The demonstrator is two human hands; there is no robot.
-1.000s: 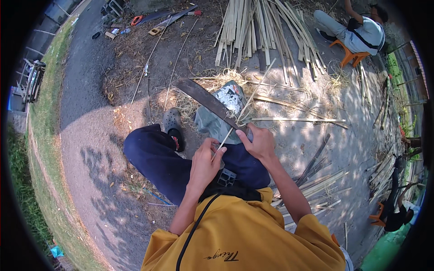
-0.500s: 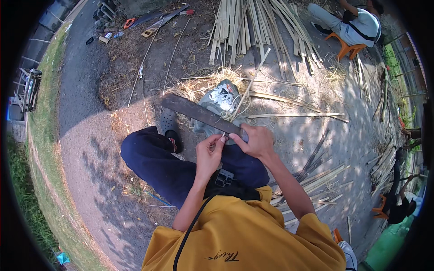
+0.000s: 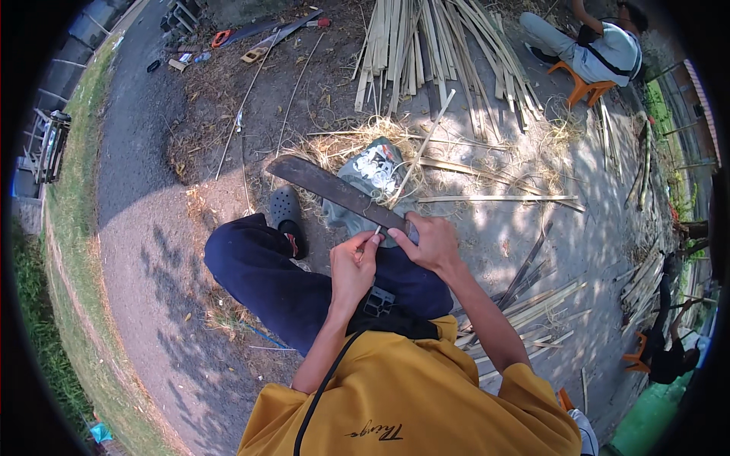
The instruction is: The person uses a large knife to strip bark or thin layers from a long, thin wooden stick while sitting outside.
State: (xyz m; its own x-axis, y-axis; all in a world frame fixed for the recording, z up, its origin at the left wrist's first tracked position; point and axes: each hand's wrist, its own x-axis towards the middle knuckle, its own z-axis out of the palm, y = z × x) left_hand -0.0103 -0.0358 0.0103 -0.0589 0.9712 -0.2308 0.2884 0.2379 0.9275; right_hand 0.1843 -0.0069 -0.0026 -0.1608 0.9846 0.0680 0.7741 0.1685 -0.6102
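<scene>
My right hand point(image 3: 430, 242) is closed round the handle end of a machete point(image 3: 327, 188), its thumb laid along the near edge. The dark wide blade slants up to the left across my lap. My left hand point(image 3: 353, 266) pinches the near end of a thin pale bamboo strip point(image 3: 423, 150), just below the blade. That strip passes at the blade and sticks out beyond it, up and to the right. A grey-green cloth point(image 3: 351, 169) with a white printed patch lies over my leg under the blade. Curled shavings point(image 3: 395, 199) cling along the far edge of the blade.
A large fan of bamboo strips point(image 3: 426, 53) lies ahead, with more strips point(image 3: 525, 315) to my right. Shavings point(image 3: 380, 129) litter the ground. Handsaws point(image 3: 281, 36) lie at the far left. A person point(image 3: 601, 49) sits on an orange stool point(image 3: 582, 85) at the far right.
The machete and both hands have barely moved. The view has shifted slightly. My left hand still pinches the strip's near end at the blade.
</scene>
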